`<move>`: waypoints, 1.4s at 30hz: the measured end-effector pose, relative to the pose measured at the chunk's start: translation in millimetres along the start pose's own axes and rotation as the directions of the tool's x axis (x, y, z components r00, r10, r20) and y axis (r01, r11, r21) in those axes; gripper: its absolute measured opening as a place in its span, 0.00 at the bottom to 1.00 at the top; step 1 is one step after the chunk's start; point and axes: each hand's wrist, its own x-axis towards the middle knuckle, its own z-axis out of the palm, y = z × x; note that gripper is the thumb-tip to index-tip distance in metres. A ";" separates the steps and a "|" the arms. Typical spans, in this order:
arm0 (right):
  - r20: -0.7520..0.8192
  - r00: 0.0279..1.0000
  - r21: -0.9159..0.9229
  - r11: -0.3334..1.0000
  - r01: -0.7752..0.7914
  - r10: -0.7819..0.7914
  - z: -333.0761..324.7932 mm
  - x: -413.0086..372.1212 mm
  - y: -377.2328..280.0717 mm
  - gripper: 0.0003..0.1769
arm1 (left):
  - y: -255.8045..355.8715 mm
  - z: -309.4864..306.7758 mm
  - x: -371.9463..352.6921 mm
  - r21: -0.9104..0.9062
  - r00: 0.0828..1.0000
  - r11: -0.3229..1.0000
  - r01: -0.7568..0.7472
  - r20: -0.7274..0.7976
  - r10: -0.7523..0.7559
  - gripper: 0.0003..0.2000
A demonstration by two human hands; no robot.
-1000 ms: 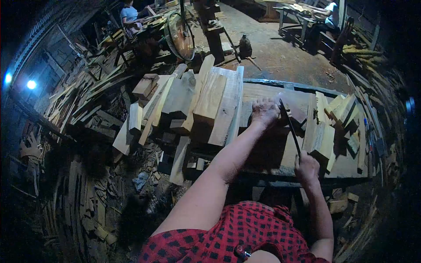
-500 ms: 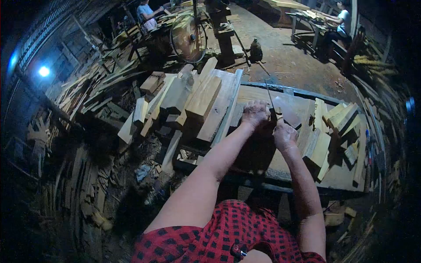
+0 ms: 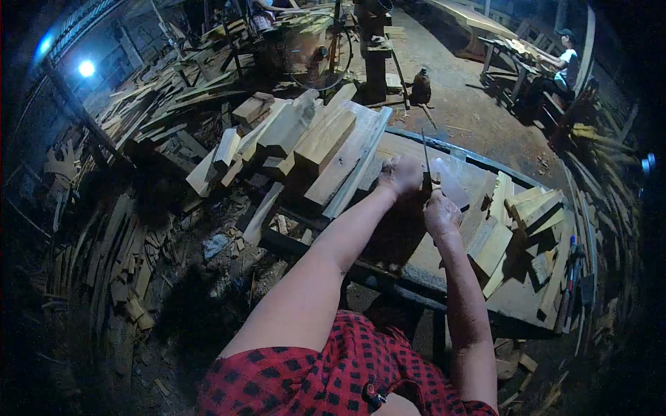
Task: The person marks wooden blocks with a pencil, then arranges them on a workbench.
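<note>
My right hand (image 3: 442, 213) is closed round the handle of a tool with a long, thin, dark blade (image 3: 426, 151), which points away from me over the bench. Whether it is a saw, a file or a knife I cannot make out. Just left of the blade is my left hand (image 3: 401, 175), curled and partly blurred; what lies under its fingers is hidden. Both hands are over the wooden workbench (image 3: 433, 267). A clear plastic-looking sheet (image 3: 454, 182) lies just beyond my right hand.
Thick wooden blocks (image 3: 326, 142) are stacked on the bench's left, with shorter offcuts (image 3: 534, 208) at the right. A fan (image 3: 322, 52) and a dark bottle (image 3: 421, 87) stand beyond. Another person (image 3: 565, 66) sits at a table, far right. Scrap wood (image 3: 125, 256) covers the left floor.
The view has shifted, tilting the bench in the picture. My left hand is now blurred by motion; my right hand keeps its hold on the tool, close beside it.
</note>
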 end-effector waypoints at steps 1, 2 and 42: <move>-0.005 1.000 0.006 1.000 -0.010 0.010 -2.1 -0.7 0.2 0.12 | 0.0 -1.9 0.6 -0.008 1.000 1.000 -0.001 0.004 0.001 0.13; 0.024 1.000 0.021 1.000 -0.020 0.020 -5.1 -2.1 -1.0 0.12 | 0.2 -4.2 1.0 -0.016 1.000 1.000 -0.002 0.009 0.002 0.13; -0.190 0.981 -0.036 0.998 -0.049 0.042 15.3 -10.2 -13.0 0.08 | -3.4 -5.5 3.2 -0.190 1.000 0.982 -0.019 -0.014 0.017 0.12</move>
